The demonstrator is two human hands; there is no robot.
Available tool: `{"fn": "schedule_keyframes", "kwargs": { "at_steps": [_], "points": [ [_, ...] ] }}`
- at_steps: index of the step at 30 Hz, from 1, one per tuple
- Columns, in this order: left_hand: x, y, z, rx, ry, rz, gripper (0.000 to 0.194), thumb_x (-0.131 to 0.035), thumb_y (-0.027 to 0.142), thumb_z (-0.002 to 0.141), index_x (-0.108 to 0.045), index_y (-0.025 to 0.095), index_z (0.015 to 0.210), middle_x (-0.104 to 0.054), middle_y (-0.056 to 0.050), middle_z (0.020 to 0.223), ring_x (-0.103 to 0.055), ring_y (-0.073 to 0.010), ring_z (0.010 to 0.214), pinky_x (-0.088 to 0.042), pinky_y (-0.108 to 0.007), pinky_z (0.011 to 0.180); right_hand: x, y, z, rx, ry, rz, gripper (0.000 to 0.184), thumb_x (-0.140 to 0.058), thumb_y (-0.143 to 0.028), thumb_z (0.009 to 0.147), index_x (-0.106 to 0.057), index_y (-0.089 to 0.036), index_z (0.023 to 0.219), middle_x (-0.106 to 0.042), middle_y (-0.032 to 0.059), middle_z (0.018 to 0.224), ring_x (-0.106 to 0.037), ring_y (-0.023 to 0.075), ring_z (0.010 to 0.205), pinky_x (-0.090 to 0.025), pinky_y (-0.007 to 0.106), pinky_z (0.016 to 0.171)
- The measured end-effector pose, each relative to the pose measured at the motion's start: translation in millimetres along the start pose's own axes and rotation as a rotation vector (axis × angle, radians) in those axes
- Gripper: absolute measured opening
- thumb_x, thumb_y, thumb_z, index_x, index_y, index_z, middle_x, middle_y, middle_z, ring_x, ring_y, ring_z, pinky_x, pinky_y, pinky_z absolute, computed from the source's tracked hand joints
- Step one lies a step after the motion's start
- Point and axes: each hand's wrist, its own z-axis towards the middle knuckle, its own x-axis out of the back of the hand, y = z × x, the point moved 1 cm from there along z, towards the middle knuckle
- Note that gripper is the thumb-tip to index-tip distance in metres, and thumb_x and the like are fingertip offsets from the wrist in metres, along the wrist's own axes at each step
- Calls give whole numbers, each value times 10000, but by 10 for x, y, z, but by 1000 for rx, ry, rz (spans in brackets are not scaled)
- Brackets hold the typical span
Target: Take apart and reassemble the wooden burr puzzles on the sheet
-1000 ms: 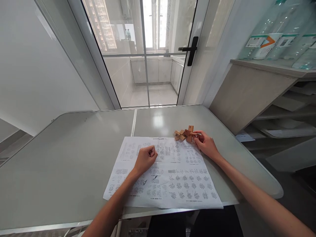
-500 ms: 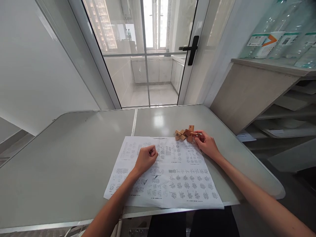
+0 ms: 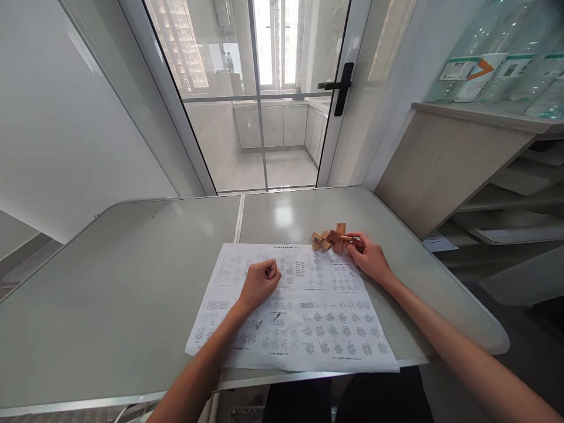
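A printed sheet (image 3: 291,294) with rows of small line diagrams lies flat on the table. My left hand (image 3: 259,283) rests on its left half, curled into a fist with nothing visible in it. By the sheet's top right edge sits a small cluster of notched wooden puzzle pieces (image 3: 325,239), some marked with numbers. One upright wooden puzzle piece (image 3: 341,227) bears a "2". My right hand (image 3: 369,256) is at the cluster's right side, thumb and fingers pinching a thin wooden puzzle piece (image 3: 347,238). Its far end meets the other pieces, and my fingertips cover part of it.
The grey table (image 3: 110,294) has a pale seam strip (image 3: 240,217). Beyond it stands a glass door with a black handle (image 3: 342,88). On the right, a shelf unit (image 3: 462,158) carries large clear plastic bottles (image 3: 489,70) on top and papers inside.
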Motion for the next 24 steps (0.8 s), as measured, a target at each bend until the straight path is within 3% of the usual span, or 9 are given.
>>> {"fn": "schedule_keyframes", "kwargs": {
  "at_steps": [24],
  "points": [
    [8, 29, 7, 9, 8, -1, 315, -520, 248, 786, -242, 224, 640, -255, 69, 595, -228, -106, 589, -228, -250, 565, 1, -13, -18, -25, -11, -20, 414, -559, -544, 936, -676, -203, 1140, -656, -11, 647, -541, 183, 537, -430, 313, 588]
  ]
}}
